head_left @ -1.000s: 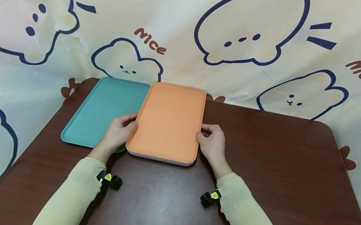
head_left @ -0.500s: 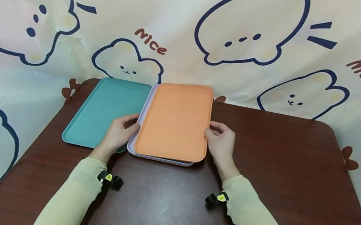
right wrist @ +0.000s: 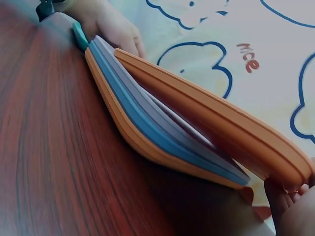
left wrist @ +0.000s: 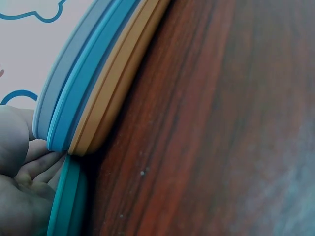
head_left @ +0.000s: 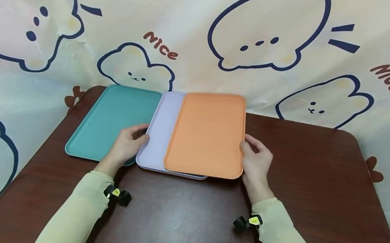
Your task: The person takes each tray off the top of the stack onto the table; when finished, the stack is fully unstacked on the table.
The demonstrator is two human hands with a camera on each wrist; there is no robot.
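An orange tray is tilted over a lavender tray, its right side raised. My right hand pinches the orange tray's right edge, thumb on top. The right wrist view shows a gap between the lifted tray and the stack, which has lavender on top, a blue tray under it and another orange tray lowest. My left hand holds the stack's left edge, thumb at the lavender rim; its fingers are partly hidden behind the stack in the left wrist view.
A teal tray lies left of the stack, its right edge against it and under my left hand. All stand on a dark brown wooden table. A cartoon-printed cloth hangs behind the table's back edge. Each wrist carries a small black camera.
The upper orange tray has slid right and tilted up with my right hand, uncovering the lavender tray's left part. My left hand and the teal tray have stayed in place.
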